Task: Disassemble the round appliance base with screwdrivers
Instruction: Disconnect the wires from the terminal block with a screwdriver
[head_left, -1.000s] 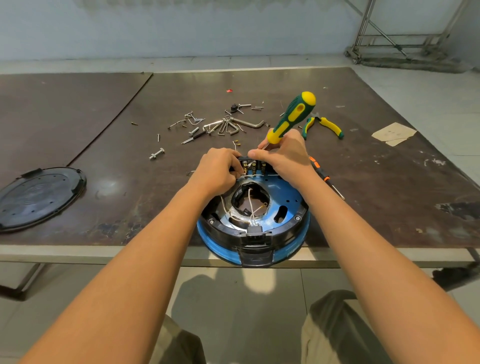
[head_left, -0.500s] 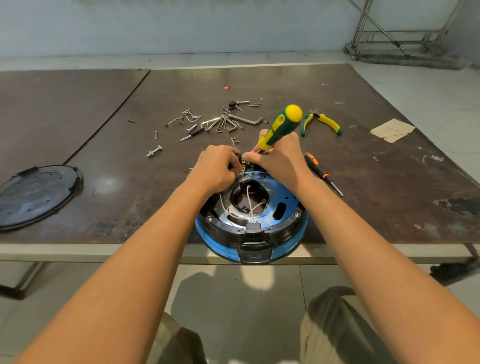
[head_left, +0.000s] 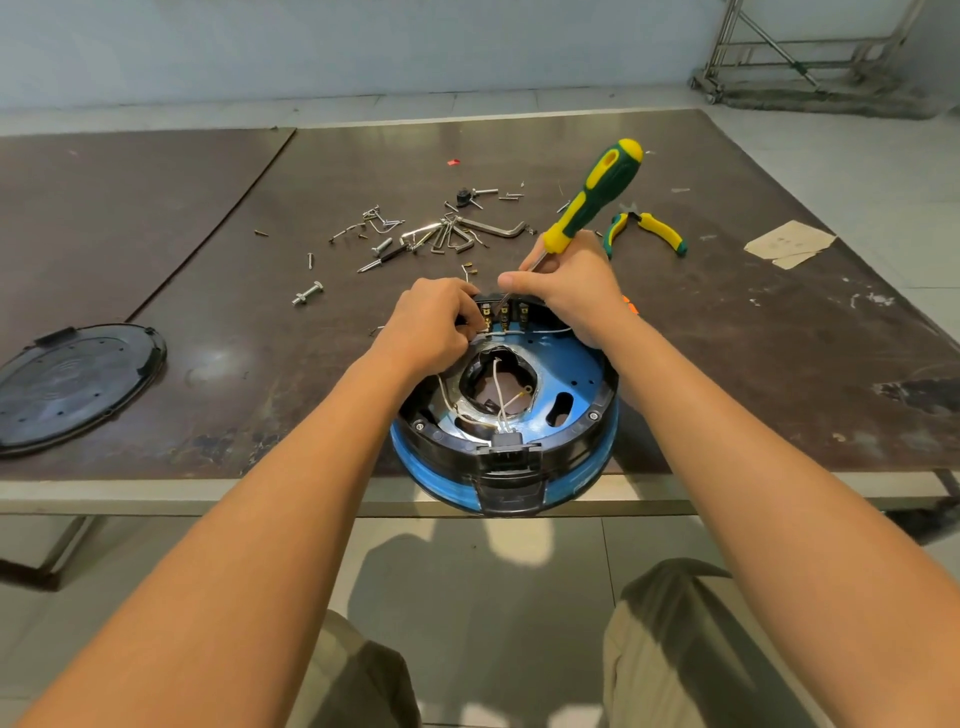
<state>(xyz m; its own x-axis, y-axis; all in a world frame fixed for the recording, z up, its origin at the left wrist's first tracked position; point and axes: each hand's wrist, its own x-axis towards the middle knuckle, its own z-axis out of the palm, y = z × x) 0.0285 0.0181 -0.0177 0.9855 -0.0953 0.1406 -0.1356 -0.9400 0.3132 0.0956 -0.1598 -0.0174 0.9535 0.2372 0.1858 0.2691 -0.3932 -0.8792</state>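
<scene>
The round appliance base sat at the near edge of the bench, its front overhanging the edge, between the person's forearms. It lay opened: a black rim ringed a blue plate, and white wires ran through the ragged hole in the middle down to a black connector at the near side. A terminal block stood at the far rim.

The right grip was clenched around the shaft of a green and yellow screwdriver just below its handle. The handle leaned up and to the right, and the tip reached down to the terminal block. The left grip was curled in against the block's left end, where a white wire passed. Whether it pinched that wire could not be told.

Farther back lay loose screws and hex keys and pliers. A black cover lay well apart at the left.
</scene>
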